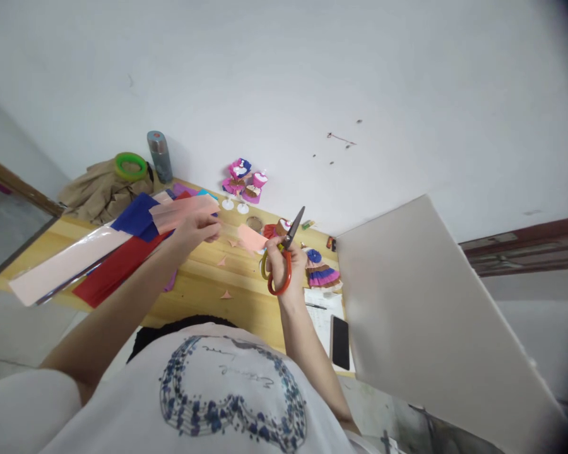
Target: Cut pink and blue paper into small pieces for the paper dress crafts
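My right hand (291, 271) is wrapped round scissors (288, 243) with orange and yellow handles, their dark blades pointing up and away. A peach piece of crepe paper (252, 238) sticks out to the left of that hand, apparently pinched in its fingers. My left hand (203, 228) hovers with curled fingers beside a peach sheet of crepe paper (182, 211); whether anything is in its fingertips is hidden. Below the hands, small peach paper scraps (226, 294) lie on the wooden table (208, 268).
Packs of red crepe paper (118, 268), blue and pale pink lie left. Behind stand a flask (159, 157), green tape (130, 166) on brown cloth, and small ruffled dress figures (253, 187). At right are a ruffled paper skirt (322, 274), a phone (340, 342) and a board (421, 315).
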Demonstrator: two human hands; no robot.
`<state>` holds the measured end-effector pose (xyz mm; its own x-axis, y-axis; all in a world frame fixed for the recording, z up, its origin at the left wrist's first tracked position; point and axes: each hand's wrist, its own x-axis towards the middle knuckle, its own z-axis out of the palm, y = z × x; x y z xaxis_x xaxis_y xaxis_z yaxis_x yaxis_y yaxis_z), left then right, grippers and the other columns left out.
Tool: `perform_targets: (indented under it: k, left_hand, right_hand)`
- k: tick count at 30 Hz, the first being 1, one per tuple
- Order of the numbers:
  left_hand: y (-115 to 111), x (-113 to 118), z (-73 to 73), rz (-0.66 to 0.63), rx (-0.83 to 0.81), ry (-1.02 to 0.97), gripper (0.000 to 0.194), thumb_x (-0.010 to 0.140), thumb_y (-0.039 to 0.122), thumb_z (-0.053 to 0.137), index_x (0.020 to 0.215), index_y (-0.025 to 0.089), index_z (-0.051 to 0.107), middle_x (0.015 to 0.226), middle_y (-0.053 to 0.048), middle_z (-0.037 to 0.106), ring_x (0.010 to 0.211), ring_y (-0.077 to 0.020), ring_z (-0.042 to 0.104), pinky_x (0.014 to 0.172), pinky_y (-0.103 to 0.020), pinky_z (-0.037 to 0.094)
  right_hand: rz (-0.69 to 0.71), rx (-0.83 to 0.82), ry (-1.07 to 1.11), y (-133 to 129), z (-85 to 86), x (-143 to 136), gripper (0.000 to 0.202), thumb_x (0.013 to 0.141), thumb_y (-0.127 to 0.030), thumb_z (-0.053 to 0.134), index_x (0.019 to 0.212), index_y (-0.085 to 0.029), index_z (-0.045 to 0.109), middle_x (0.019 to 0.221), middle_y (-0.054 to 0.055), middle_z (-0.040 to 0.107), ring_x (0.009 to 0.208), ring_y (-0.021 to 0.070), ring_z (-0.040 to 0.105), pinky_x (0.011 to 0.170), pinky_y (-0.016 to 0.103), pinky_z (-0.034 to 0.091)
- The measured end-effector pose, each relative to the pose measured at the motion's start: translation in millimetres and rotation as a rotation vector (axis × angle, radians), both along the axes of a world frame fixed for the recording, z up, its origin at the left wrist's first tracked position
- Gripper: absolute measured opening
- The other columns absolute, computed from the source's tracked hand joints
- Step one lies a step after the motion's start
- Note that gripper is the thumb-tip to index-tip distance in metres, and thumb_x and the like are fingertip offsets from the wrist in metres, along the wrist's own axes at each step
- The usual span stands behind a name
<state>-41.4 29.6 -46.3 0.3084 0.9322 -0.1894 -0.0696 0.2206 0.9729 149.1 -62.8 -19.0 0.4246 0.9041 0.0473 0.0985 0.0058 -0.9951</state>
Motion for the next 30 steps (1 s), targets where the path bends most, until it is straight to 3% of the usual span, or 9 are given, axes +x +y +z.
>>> perform_targets:
  k: [2, 5, 7, 9, 12, 15, 22, 30]
  left_hand:
    - [-13.9, 2.8, -20.2, 0.015, -0.094, 0.023, 0.028, 0.062, 0.031, 0.08, 0.085, 0.015, 0.073, 0.073, -0.004, 0.071, 0.071, -0.0173, 0.063, 0.066, -0.027, 0.047]
    - [-38.9, 15.3, -35.6, -0.164, -0.148, -0.126, 0.041, 0.061, 0.024, 0.084, 0.1, 0.02, 0.074, 0.106, -0.009, 0.073, 0.1, -0.0252, 0.064, 0.084, -0.034, 0.049]
    - [-51.3, 26.3, -32.4, -0.297, -0.159, -0.291, 0.044, 0.065, 0.026, 0.083, 0.108, 0.024, 0.072, 0.121, -0.01, 0.069, 0.111, -0.0262, 0.061, 0.091, -0.036, 0.048]
    - [-57.8, 37.0, -20.8, -0.357, -0.142, -0.422, 0.038, 0.069, 0.033, 0.08, 0.104, 0.021, 0.071, 0.117, -0.011, 0.069, 0.11, -0.0259, 0.062, 0.091, -0.036, 0.048]
    - [-59.2, 49.5, -0.5, -0.224, -0.153, -0.495, 0.026, 0.071, 0.036, 0.079, 0.089, 0.02, 0.07, 0.099, -0.008, 0.071, 0.095, -0.0205, 0.065, 0.084, -0.031, 0.049]
    - [-57.3, 56.7, 10.5, -0.1, -0.186, -0.473, 0.023, 0.069, 0.035, 0.08, 0.078, 0.018, 0.067, 0.081, -0.003, 0.068, 0.079, -0.0152, 0.063, 0.074, -0.026, 0.048]
    - [-56.8, 61.6, 15.8, 0.06, -0.138, -0.368, 0.023, 0.068, 0.029, 0.075, 0.064, 0.018, 0.056, 0.063, 0.003, 0.058, 0.06, -0.0106, 0.054, 0.06, -0.024, 0.043]
    - [-59.0, 60.6, 18.9, 0.046, -0.128, -0.34, 0.024, 0.068, 0.03, 0.073, 0.064, 0.018, 0.053, 0.063, 0.003, 0.058, 0.063, -0.0104, 0.056, 0.063, -0.024, 0.045]
  right_hand:
    - [-0.057, 0.01, 0.091, 1.9, 2.6, -4.0, 0.025, 0.076, -0.042, 0.063, 0.071, -0.02, 0.052, 0.039, -0.01, 0.041, 0.033, 0.0078, 0.035, 0.038, 0.022, 0.028]
    - [-0.072, 0.039, 0.218, 5.2, 3.2, -8.9, 0.025, 0.074, -0.042, 0.064, 0.071, -0.021, 0.051, 0.039, -0.01, 0.04, 0.033, 0.0074, 0.035, 0.038, 0.022, 0.028]
    - [-0.07, 0.044, 0.316, 7.0, 2.7, -11.9, 0.027, 0.073, -0.041, 0.065, 0.068, -0.022, 0.048, 0.04, -0.01, 0.039, 0.034, 0.0072, 0.034, 0.038, 0.022, 0.028]
    - [-0.052, 0.03, 0.412, 7.7, 2.6, -14.9, 0.032, 0.072, -0.041, 0.066, 0.063, -0.023, 0.042, 0.041, -0.01, 0.036, 0.035, 0.0068, 0.033, 0.039, 0.022, 0.027]
    - [-0.007, -0.016, 0.512, 6.3, 3.2, -19.5, 0.042, 0.073, -0.044, 0.067, 0.057, -0.023, 0.034, 0.043, -0.009, 0.034, 0.037, 0.0063, 0.031, 0.039, 0.022, 0.027]
    - [-0.008, -0.033, 0.528, 3.0, 3.4, -24.3, 0.045, 0.078, -0.047, 0.063, 0.055, -0.023, 0.033, 0.045, -0.008, 0.034, 0.039, 0.0067, 0.032, 0.041, 0.023, 0.028]
    - [-0.011, -0.023, 0.43, -2.8, 5.2, -33.6, 0.042, 0.081, -0.047, 0.057, 0.055, -0.023, 0.033, 0.046, -0.006, 0.037, 0.041, 0.0083, 0.035, 0.043, 0.023, 0.031]
    - [-0.026, 0.0, 0.381, -4.5, 5.0, -34.1, 0.044, 0.083, -0.044, 0.06, 0.053, -0.022, 0.037, 0.045, -0.006, 0.039, 0.041, 0.0082, 0.038, 0.043, 0.024, 0.032]
